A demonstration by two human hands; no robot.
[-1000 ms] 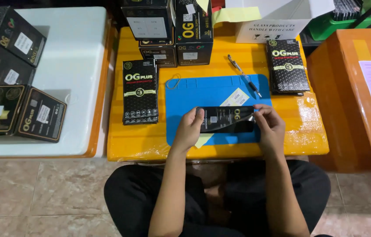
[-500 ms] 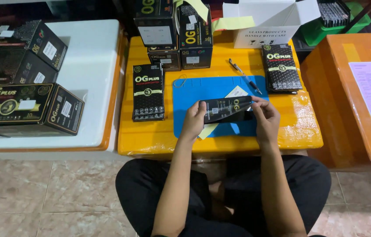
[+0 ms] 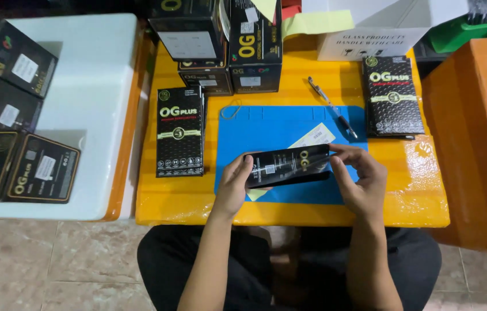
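Risk of slip: left hand (image 3: 233,187) and right hand (image 3: 357,175) pinch the glossy black sleeve (image 3: 288,166) by its ends above the blue mat (image 3: 266,129); loosened fingers would drop it

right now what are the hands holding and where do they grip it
Both hands hold one flat black packet above the blue mat: the left hand grips its left end, the right hand its right end.

The person's forearms are bare with no sleeves showing, and the legs are in black trousers (image 3: 404,259).
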